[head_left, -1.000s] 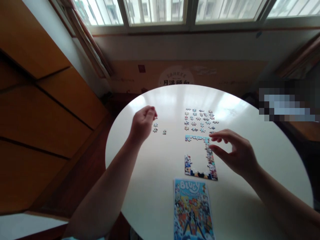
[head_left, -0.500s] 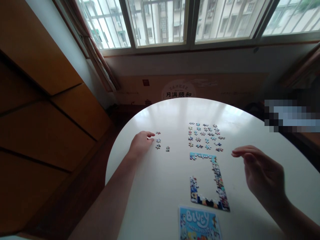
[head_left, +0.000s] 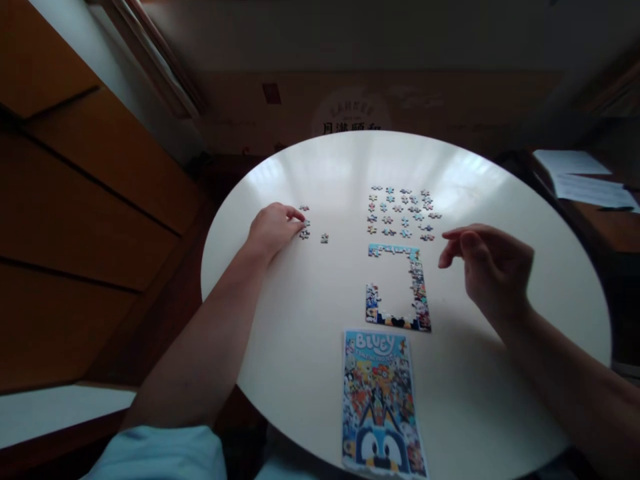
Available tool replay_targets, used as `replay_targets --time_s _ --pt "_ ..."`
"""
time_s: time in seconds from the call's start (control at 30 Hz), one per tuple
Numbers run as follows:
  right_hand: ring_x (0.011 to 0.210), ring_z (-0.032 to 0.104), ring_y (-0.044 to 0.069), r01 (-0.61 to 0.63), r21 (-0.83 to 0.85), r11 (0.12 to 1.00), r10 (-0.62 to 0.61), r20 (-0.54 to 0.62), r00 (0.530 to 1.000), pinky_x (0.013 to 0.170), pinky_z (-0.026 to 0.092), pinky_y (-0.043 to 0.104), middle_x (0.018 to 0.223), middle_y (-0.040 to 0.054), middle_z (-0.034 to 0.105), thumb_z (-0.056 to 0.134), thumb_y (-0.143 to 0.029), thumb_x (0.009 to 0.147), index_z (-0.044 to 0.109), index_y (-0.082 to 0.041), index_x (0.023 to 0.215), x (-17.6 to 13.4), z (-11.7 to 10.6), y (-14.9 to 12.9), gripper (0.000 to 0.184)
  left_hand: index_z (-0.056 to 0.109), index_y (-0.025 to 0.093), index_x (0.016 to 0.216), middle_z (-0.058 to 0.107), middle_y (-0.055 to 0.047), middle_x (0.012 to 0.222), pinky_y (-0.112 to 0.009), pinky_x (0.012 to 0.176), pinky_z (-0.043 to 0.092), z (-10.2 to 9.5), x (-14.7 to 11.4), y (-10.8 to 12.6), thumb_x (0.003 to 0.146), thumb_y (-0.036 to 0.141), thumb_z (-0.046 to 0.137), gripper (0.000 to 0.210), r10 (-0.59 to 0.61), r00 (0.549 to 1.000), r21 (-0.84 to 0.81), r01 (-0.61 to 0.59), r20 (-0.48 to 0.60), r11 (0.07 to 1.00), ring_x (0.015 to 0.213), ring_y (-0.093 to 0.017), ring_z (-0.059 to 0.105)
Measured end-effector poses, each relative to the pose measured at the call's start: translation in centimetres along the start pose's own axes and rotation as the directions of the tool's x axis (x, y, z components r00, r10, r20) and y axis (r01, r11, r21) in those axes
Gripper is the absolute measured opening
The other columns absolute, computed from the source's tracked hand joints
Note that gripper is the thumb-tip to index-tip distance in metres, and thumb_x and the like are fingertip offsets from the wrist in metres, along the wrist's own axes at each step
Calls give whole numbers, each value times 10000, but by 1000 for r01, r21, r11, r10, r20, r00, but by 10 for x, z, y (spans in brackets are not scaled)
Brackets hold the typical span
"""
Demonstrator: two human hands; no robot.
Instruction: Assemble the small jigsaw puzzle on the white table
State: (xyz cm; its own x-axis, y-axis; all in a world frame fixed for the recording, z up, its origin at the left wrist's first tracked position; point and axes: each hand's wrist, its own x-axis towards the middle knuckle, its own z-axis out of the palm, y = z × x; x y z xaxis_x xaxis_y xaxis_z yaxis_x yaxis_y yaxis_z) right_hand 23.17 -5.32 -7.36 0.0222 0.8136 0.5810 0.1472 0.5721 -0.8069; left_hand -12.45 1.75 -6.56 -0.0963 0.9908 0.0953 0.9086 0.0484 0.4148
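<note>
My left hand (head_left: 275, 230) rests at the left of the round white table (head_left: 300, 333). Its thumb and index finger close on the middle puzzle piece (head_left: 307, 224) of a short column. Another piece (head_left: 304, 208) lies just beyond, one (head_left: 305, 235) just nearer, and a separate piece (head_left: 325, 238) to the right. Over the right side, my right hand (head_left: 493, 267) hovers with fingers loosely bent and apart, nothing visible in them. Left of it lies a partly joined puzzle border (head_left: 420, 293), with a gap in its left side.
Several loose puzzle pieces (head_left: 398, 209) are spread in rows beyond the border. A Bluey picture sheet (head_left: 383, 400) lies at the table's near edge. Open paper pages (head_left: 590, 180) sit on a brown surface at right. Wooden cabinet doors (head_left: 75, 200) stand at left.
My view has tilted down, bringing the whole picture sheet into sight. My left fingers have moved onto the middle piece of the column. My right fingers have spread slightly.
</note>
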Motion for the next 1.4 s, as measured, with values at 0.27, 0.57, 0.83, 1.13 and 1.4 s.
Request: replay_targets --time_s 0.27,0.57,0.83,1.13,1.4 --pt "490 541 105 10 -150 989 2 80 997 454 405 265 594 -7 618 664 -381 960 774 -226 848 -1 1 -1 220 826 224 930 707 -49 798 -304 726 465 5 3 -4 790 310 772 172 -19 1000 -92 20 21 996 696 -183 592" --pt "682 643 178 240 -311 920 -157 269 950 678 522 361 761 21 727 654 -282 940 763 -262 927 -2 13 -4 112 790 176 937 736 -82 982 -299 781 488 -2 -18 30 825 275 723 164 210 978 -250 -205 -6 947 833 -178 633" --pt "898 667 223 438 -330 836 -266 454 850 843 526 420 972 38 745 706 -230 905 745 -291 999 -5 26 -8 118 770 155 932 767 -51 836 -288 708 542 7 -67 85 830 215 684 146 485 844 -546 -302 227 781 693 -138 679" --pt "938 698 218 423 -315 850 -227 506 832 901 525 421 1004 23 773 717 -269 914 749 -294 968 -6 28 -5 68 754 143 940 750 -52 763 -266 586 533 12 -74 91 818 206 701 147 476 813 -677 -145 334 722 629 -133 679" --pt "865 716 194 454 -269 849 -284 493 822 832 557 382 927 8 785 740 -255 904 763 -284 933 -5 31 -6 47 749 122 943 756 -58 779 -222 545 520 18 -72 92 803 202 726 163 490 789 -736 -70 372 673 615 -108 663"
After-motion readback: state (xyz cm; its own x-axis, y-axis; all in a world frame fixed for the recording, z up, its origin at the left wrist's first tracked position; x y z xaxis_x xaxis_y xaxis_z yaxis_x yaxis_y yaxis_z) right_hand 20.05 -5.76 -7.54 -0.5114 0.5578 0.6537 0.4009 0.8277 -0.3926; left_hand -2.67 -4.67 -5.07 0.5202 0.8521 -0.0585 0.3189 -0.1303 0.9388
